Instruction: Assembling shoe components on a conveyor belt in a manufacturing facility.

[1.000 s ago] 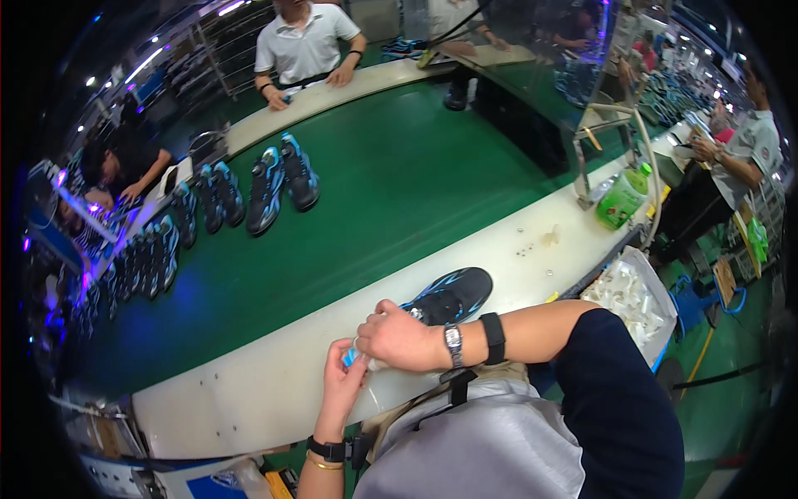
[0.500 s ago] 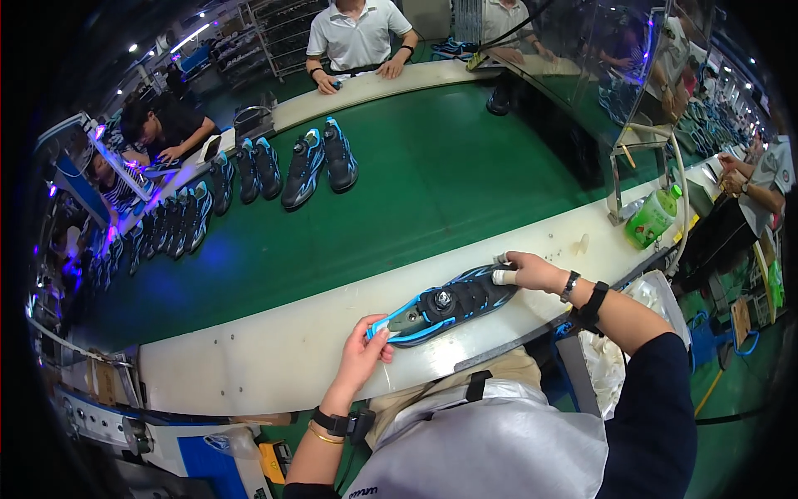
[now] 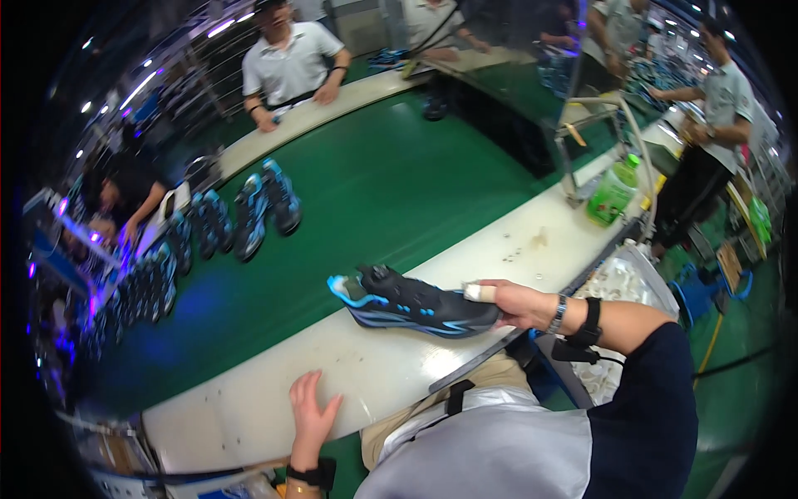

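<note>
A black sports shoe (image 3: 416, 303) with blue trim and a round dial on top is held by its toe in my right hand (image 3: 519, 305). It stands over the white ledge with its heel pointing left. Whether its sole touches the ledge I cannot tell. White tape wraps the right thumb. My left hand (image 3: 313, 412) is apart from the shoe, over the ledge's front edge, with its fingers spread and nothing in them.
Beyond the white ledge (image 3: 274, 399) lies a green conveyor belt (image 3: 382, 200). A row of similar shoes (image 3: 252, 218) lines its left side. A green bottle (image 3: 613, 191) stands at the ledge's right end near a metal frame. A bin of white scraps (image 3: 619, 283) sits below. Several people work around the belt.
My left hand has let go of the shoe's heel and moved down and left, fingers opening. The shoe has turned to show its side, still in my right hand. The view has shifted.
</note>
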A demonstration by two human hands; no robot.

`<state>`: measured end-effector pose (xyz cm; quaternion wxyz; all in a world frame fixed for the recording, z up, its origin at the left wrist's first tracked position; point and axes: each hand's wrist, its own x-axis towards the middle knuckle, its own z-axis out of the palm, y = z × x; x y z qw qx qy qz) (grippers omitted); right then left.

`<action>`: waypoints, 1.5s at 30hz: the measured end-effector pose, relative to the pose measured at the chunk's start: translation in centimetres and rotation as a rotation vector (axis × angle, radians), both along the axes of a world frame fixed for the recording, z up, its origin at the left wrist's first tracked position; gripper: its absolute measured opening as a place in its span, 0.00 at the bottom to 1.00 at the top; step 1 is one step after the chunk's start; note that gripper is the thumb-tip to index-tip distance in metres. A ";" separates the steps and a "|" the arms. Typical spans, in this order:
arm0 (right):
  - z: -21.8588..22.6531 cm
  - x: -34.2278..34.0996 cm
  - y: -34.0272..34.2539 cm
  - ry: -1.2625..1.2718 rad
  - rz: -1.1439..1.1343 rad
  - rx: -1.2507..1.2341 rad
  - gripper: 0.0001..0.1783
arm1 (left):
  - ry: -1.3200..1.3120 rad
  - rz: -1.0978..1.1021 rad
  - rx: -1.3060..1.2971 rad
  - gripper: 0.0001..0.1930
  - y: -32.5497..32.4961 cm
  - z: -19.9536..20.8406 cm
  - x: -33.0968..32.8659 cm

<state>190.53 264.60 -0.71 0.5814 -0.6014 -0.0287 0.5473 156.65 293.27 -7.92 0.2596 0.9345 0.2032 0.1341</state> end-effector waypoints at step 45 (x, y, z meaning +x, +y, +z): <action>-9.6 16.0 -7.3 -1.933 0.097 -0.733 0.16 | 0.405 -0.076 0.115 0.47 -1.6 -1.0 -2.6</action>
